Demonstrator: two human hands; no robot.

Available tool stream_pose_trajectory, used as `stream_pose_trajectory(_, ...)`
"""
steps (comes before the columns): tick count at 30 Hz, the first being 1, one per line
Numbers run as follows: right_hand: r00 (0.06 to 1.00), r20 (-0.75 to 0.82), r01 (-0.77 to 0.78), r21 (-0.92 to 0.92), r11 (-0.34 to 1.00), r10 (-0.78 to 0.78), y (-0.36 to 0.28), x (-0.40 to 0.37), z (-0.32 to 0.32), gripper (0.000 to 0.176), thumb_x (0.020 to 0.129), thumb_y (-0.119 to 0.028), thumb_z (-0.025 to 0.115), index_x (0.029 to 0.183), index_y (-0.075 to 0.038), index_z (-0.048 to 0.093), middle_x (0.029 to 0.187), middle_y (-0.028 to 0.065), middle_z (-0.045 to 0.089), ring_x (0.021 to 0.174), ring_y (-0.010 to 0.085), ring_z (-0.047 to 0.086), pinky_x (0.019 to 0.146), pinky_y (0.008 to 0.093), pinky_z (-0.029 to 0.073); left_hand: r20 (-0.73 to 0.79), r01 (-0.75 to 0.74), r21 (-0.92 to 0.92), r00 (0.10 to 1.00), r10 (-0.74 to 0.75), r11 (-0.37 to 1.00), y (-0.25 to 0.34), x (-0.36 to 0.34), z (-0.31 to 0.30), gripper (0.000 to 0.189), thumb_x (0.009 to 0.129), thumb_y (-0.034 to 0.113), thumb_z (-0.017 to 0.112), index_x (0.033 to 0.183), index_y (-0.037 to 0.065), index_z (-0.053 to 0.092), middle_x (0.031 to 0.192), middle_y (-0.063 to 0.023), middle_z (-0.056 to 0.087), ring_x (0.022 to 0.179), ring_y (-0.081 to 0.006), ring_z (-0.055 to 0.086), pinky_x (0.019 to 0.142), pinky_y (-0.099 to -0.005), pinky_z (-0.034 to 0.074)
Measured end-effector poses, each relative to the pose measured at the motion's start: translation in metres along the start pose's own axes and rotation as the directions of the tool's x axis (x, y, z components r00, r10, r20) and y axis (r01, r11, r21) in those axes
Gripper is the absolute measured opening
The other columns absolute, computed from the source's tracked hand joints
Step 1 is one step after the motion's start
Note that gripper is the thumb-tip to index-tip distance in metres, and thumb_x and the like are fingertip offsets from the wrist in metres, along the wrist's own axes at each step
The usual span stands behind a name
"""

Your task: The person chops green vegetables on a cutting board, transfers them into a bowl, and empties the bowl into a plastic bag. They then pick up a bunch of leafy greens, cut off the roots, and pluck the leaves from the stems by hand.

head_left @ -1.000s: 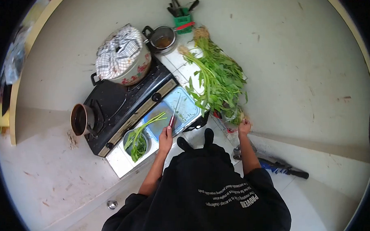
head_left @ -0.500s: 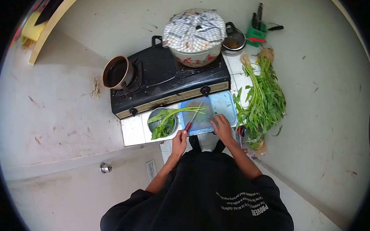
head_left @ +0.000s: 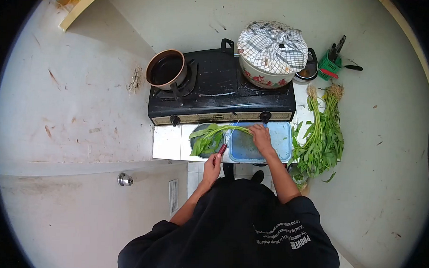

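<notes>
My left hand (head_left: 212,168) is closed round the red handle of a knife (head_left: 222,148), its blade pointing away from me beside the tray. My right hand (head_left: 261,139) grips the stem ends of some long-stemmed leafy greens (head_left: 207,142). Those stems run left over the tray's edge and cross the blade, while the leaves lie over a grey bowl (head_left: 192,143). Beneath my right hand is a shallow blue tray (head_left: 281,142) with small green bits in it.
A black two-burner stove (head_left: 209,75) stands behind the tray, bearing a saucepan (head_left: 177,78) and a cloth-covered pot (head_left: 266,79). More rooted greens (head_left: 325,138) lie at the right. A green knife holder (head_left: 328,67) is at the back right, near a small lidded pot (head_left: 306,73).
My right hand has moved from lying loose over the tray to gripping the stem ends. My left hand keeps hold of the knife. The whole view has shifted.
</notes>
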State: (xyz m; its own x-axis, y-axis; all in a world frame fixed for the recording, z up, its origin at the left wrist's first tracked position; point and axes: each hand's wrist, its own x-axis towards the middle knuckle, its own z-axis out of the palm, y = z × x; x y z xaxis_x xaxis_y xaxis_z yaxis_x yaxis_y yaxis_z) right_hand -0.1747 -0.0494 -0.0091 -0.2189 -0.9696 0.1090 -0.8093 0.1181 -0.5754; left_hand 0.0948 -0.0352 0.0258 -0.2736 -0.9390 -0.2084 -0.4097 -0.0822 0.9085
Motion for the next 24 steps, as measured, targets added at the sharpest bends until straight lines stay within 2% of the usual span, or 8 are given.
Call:
stream_pose_trajectory(1,0.999,-0.01,0.044,-0.017,0.999,-0.044,0.004,0.002,-0.005,0.017,0.087,-0.015,0.063,0.101,-0.01,0.071,0.095,0.0073,0.066,0.096,0.0279,0.059,0.08,0.0431,0.043,-0.001,0.001,-0.011,1.0,-0.001,1.0,-0.003,0.002,-0.001,0.038,0.103,0.033,0.049,0.103,-0.002,0.062,0.068,0.0008,0.046,0.064,-0.0081,0.041,0.056,-0.0276,0.034)
stream_pose_trajectory(4,0.999,0.048,0.007,0.089,0.996,-0.011,0.011,0.007,-0.017,0.018,0.087,-0.017,0.065,0.099,-0.007,0.072,0.092,0.0088,0.069,0.088,0.0315,0.063,0.077,0.0415,0.048,0.014,0.002,-0.019,1.0,-0.001,1.0,0.001,0.005,-0.003,0.037,0.103,0.032,0.049,0.103,-0.002,0.061,0.07,0.0006,0.047,0.065,-0.0079,0.041,0.057,-0.0272,0.034)
stream_pose_trajectory(7,0.999,-0.041,-0.014,0.23,0.973,0.024,0.012,0.006,-0.022,0.016,0.086,-0.015,0.068,0.098,-0.005,0.072,0.09,0.0107,0.07,0.08,0.0293,0.067,0.072,0.036,0.052,0.015,-0.024,-0.027,1.0,0.024,0.999,0.009,0.006,-0.002,0.035,0.103,0.031,0.049,0.104,-0.003,0.061,0.07,0.0006,0.047,0.065,-0.0079,0.041,0.057,-0.0271,0.034)
stream_pose_trajectory(9,0.99,-0.047,-0.108,0.351,0.93,0.133,0.009,0.003,-0.024,0.016,0.087,-0.012,0.068,0.1,-0.003,0.071,0.09,0.01,0.071,0.079,0.0232,0.069,0.071,0.0318,0.052,0.015,-0.035,-0.024,0.999,0.035,0.999,0.006,0.008,-0.001,0.035,0.103,0.03,0.05,0.105,-0.003,0.06,0.07,0.0004,0.047,0.064,-0.0082,0.041,0.056,-0.0274,0.035)
stream_pose_trajectory(13,0.958,-0.002,-0.206,0.691,0.693,0.287,-0.001,-0.001,-0.032,0.015,0.09,-0.009,0.066,0.102,-0.001,0.07,0.089,0.0092,0.072,0.079,0.0169,0.071,0.071,0.0285,0.054,0.021,-0.024,-0.023,0.999,0.024,0.999,0.008,0.007,-0.001,0.033,0.102,0.029,0.05,0.107,-0.003,0.06,0.07,-0.0003,0.048,0.064,-0.0089,0.042,0.056,-0.0281,0.036)
stream_pose_trajectory(17,0.94,0.01,-0.211,0.801,0.559,0.341,-0.013,0.0,-0.052,0.018,0.092,-0.008,0.065,0.106,0.003,0.067,0.09,0.008,0.071,0.084,0.0132,0.07,0.072,0.0236,0.053,-0.055,-0.155,0.011,0.986,0.155,0.988,0.02,0.001,0.0,0.031,0.101,0.027,0.051,0.109,-0.002,0.06,0.071,-0.0021,0.052,0.064,-0.0098,0.045,0.057,-0.028,0.038)
stream_pose_trajectory(20,0.928,-0.021,-0.189,0.834,0.518,0.372,-0.031,0.001,-0.081,0.02,0.093,-0.009,0.064,0.108,0.004,0.065,0.093,0.0088,0.07,0.084,0.0146,0.07,0.071,0.0239,0.053,-0.099,-0.353,0.02,0.93,0.353,0.936,0.02,-0.006,0.004,0.026,0.098,0.022,0.054,0.109,-0.001,0.061,0.072,-0.0082,0.059,0.061,-0.0154,0.054,0.056,-0.0306,0.043)
stream_pose_trajectory(24,0.911,-0.119,-0.086,0.882,0.464,0.395,-0.04,0.006,-0.112,0.022,0.094,-0.009,0.063,0.111,0.006,0.062,0.096,0.0109,0.069,0.083,0.0169,0.071,0.072,0.0246,0.053,0.063,-0.349,0.144,0.937,0.343,0.926,0.023,-0.013,0.008,0.026,0.096,0.023,0.059,0.108,0.0,0.062,0.08,-0.0135,0.065,0.065,-0.0271,0.062,0.059,-0.0356,0.048)
